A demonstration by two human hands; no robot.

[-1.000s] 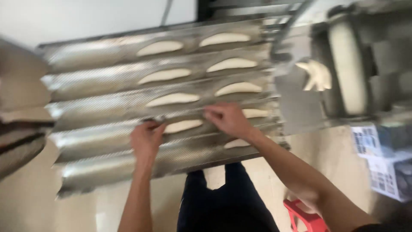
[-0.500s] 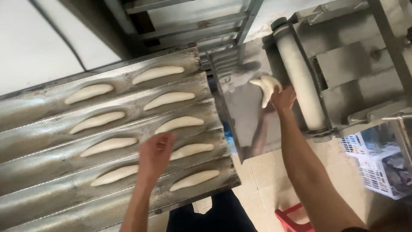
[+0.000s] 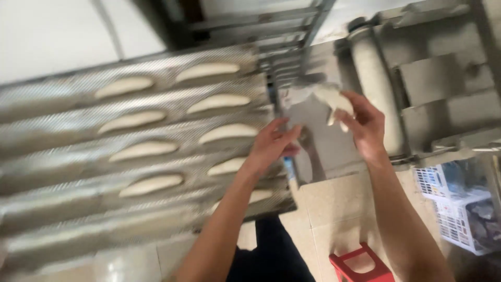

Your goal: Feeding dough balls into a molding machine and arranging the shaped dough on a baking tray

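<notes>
My right hand [image 3: 365,125] holds a pale piece of raw dough [image 3: 332,99] just in front of the dough moulder's roller [image 3: 376,89]. My left hand [image 3: 271,143] hovers with fingers apart at the right edge of the corrugated metal baguette tray [image 3: 68,209], close to the held dough. Several shaped dough pieces [image 3: 209,70] lie in two columns in the tray's channels. One piece near the front right is partly hidden by my left forearm.
The moulding machine [image 3: 443,83] with its metal chute [image 3: 323,151] stands at the right. A rack frame [image 3: 282,23] rises behind the tray. White plastic crates [image 3: 459,209] sit on the tiled floor at the right, and a red stool [image 3: 360,263] stands below.
My right hand has lifted the dough off the roller and drawn it left. My left hand has moved right, off the tray's dough toward the held piece. The view has shifted.
</notes>
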